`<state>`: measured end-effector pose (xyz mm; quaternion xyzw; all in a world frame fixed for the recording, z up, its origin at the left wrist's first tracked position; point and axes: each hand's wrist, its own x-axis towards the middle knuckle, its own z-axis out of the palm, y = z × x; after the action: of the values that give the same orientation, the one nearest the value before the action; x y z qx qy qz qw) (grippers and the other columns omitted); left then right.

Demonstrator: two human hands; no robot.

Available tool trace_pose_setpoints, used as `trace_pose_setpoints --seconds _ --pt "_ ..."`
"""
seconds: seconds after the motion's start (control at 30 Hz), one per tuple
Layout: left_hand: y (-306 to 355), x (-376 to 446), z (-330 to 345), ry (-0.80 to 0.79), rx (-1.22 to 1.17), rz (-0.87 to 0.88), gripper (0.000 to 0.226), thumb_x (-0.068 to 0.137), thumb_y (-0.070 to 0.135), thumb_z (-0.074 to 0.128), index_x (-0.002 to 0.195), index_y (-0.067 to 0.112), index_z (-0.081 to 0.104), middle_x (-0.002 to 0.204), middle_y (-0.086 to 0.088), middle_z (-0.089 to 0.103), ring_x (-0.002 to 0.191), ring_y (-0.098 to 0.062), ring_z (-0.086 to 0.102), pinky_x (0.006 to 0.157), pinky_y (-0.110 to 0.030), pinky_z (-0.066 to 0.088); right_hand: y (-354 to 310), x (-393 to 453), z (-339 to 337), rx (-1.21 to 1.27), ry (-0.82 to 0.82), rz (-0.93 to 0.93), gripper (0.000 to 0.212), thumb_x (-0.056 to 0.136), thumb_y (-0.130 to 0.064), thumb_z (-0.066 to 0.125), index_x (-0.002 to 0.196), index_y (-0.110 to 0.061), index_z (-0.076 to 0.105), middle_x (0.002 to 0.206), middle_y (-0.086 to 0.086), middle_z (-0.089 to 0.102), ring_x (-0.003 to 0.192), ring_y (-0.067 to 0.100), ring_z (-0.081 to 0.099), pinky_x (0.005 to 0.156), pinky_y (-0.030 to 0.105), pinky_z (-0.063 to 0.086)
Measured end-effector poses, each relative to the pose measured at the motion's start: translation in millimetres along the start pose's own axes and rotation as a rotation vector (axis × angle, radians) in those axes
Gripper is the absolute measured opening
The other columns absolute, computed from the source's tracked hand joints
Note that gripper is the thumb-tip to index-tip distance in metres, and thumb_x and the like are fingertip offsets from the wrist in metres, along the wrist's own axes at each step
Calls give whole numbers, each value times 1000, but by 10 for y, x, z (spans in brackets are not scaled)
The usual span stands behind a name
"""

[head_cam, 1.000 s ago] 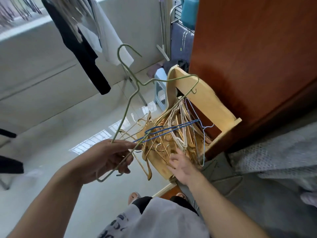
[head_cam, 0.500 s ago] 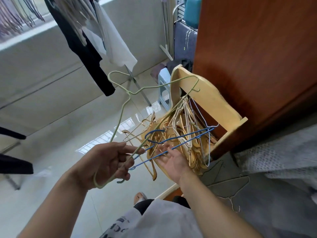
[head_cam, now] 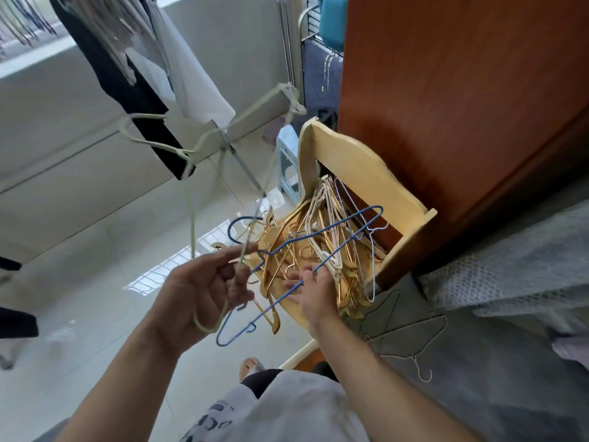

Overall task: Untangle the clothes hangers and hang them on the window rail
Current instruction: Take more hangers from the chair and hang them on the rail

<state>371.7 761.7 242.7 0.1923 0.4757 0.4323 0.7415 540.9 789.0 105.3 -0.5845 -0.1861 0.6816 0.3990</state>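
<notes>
My left hand grips a pale green wire hanger by its lower corner; the hanger stands up and is blurred, its hook pointing left. My right hand pinches the bottom bar of a blue wire hanger, which is lifted partly off a tangled pile of gold and white hangers. The pile lies on the seat of a pale wooden chair. The blue hanger's lower corner reaches down between my two hands.
A dark wooden wardrobe stands right behind the chair. Black and white clothes hang at the upper left. A lone white wire hanger lies on the grey bed cover at the right. A light blue stool stands on the tiled floor.
The green hanger has swung up and leftward, free of the pile. My right hand has closed on the blue hanger's bar and lifted it off the pile.
</notes>
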Motion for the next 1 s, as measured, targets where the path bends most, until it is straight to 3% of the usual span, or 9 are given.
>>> trace_pose_setpoints --seconds 0.07,0.13,0.23,0.33,0.5,0.6,0.77,0.9,1.0 --pt "26 -28 -98 65 -22 111 56 77 26 65 127 0 65 75 -7 54 57 -18 48 68 -31 53 49 84 -160 -96 47 16 16 107 -3 31 109 -6 47 97 16 63 77 26 64 71 39 61" --pt "15 -67 -237 154 35 172 37 87 20 58 120 4 65 75 -5 53 60 -18 49 75 -33 55 44 195 -319 -218 72 20 20 104 -1 33 99 -11 49 99 17 62 77 27 62 72 44 58" --pt "-116 -78 -465 443 290 186 17 100 4 48 106 8 63 75 -5 48 58 -17 49 77 -35 55 -84 286 -489 -430 58 -33 22 101 0 36 88 -11 50 90 12 64 72 23 59 62 41 54" --pt "-314 -28 -580 582 550 149 12 98 0 55 105 6 62 87 -12 54 63 -19 52 77 -39 55 -328 311 -611 -743 -10 -142 26 104 -7 36 87 -19 52 87 6 67 75 23 64 69 42 56" --pt "-523 62 -305 378 363 114 37 86 14 65 123 6 62 94 -16 58 60 -16 53 75 -37 52 -772 378 -612 -893 -83 -145 25 104 -4 38 90 -14 56 91 12 68 70 24 65 60 32 55" --pt "-497 72 -101 206 168 152 40 80 15 58 118 1 57 111 -19 67 56 -17 51 73 -38 49 -888 388 -578 -868 -76 -57 23 105 -6 37 94 -10 57 87 13 68 65 25 62 57 33 53" --pt "-356 61 14 -36 -9 -53 33 81 16 61 111 4 58 94 -13 57 62 -18 56 70 -36 52 -769 392 -709 -934 -118 -40 18 107 -17 43 115 -15 59 95 19 71 61 21 60 58 33 54" --pt "-287 98 105 -45 -160 -70 23 82 11 57 104 5 58 84 -8 51 56 -15 49 64 -33 53 -421 237 -971 -770 -384 78 71 93 -64 53 152 -28 34 120 11 63 87 18 59 88 39 51" --pt "-228 196 104 56 -216 2 12 84 9 50 96 8 54 80 -6 46 49 -12 43 59 -31 54 20 -11 -1159 -636 -526 147 109 71 -71 66 159 -39 11 133 5 56 116 19 58 106 42 48"
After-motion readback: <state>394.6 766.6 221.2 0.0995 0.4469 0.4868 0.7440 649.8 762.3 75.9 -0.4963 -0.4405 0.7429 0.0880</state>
